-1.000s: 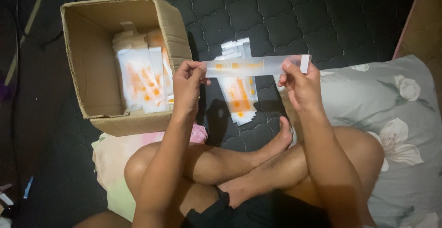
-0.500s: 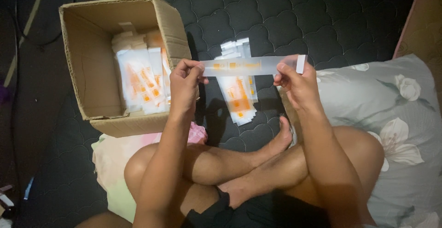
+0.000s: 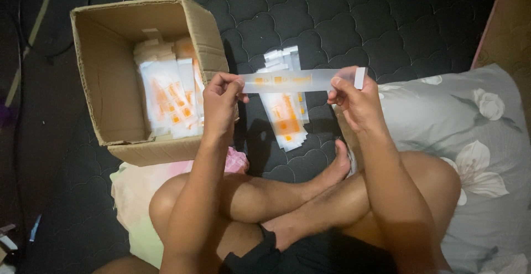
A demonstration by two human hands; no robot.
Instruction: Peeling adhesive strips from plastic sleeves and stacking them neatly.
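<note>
While the person sits cross-legged on a dark quilted mattress (image 3: pixel 387 19), a cardboard box (image 3: pixel 110 108) stands open at the far left, its flaps up. Inside it lies a stack of white packets with orange print (image 3: pixel 168 99), leaning against the right wall of the box. Just near of the box, a pale pink and green cloth (image 3: pixel 138 185) lies under the person's left knee.

Right of the box, the left hand (image 3: pixel 221 99) is closed on the left end of a long, narrow, clear plastic strip with orange marks (image 3: pixel 293 80), pinching it between thumb and fingers. The strip is held level in the air, stretched between both hands above the mattress. Below it, between the hands, a small pile of similar white and orange packets (image 3: pixel 285 110) lies on the mattress, just beyond the person's foot.

The right hand (image 3: pixel 354 99) grips the strip near its right end, where a short white tab (image 3: pixel 360 78) sticks out past the fingers. At the far right lies a grey pillow with white flowers (image 3: pixel 481 130), touching the person's right leg.
</note>
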